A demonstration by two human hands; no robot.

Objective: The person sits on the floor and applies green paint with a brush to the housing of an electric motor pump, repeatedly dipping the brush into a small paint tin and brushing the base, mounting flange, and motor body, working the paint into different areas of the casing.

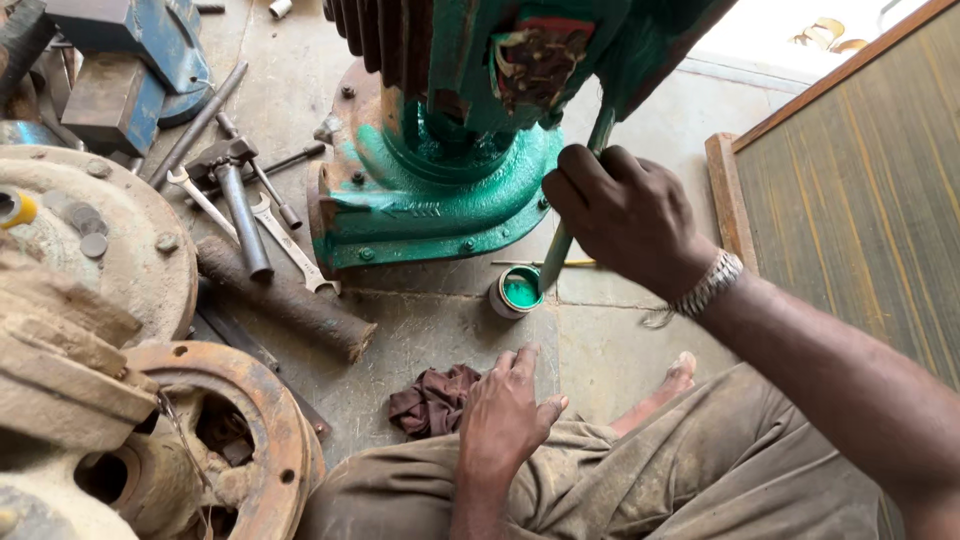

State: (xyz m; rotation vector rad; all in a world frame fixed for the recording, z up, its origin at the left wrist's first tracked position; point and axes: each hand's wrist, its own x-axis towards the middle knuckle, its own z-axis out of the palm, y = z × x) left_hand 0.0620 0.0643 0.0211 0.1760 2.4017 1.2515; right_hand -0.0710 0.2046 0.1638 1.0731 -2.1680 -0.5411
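Bare concrete floor [640, 130] fills the workshop scene, dusty and cracked, with a wooden-framed panel [850, 190] along the right side. Near the far middle stands a pump housing [440, 190], freshly coated in glossy green, its bolted flange still showing rust at the left edge. The person's right hand [625, 215] is closed around a paintbrush handle [575, 190], green-smeared and slanted, whose lower end dips into a small paint tin [517, 291] on the floor just in front of the housing; the tin holds bright green paint. A metal watch [708, 285] sits on that wrist. The left hand [505, 410] rests flat on the person's knee, fingers loose and spread, holding nothing. Just left of it lies a crumpled dark red rag [432, 398]. Farther left, a rusty pipe [285, 298], a hammer [235, 190] and several spanners [290, 245] lie scattered, and rusted round castings [235, 440] crowd the near left corner. A bare foot [672, 378] shows beside the khaki trousers.
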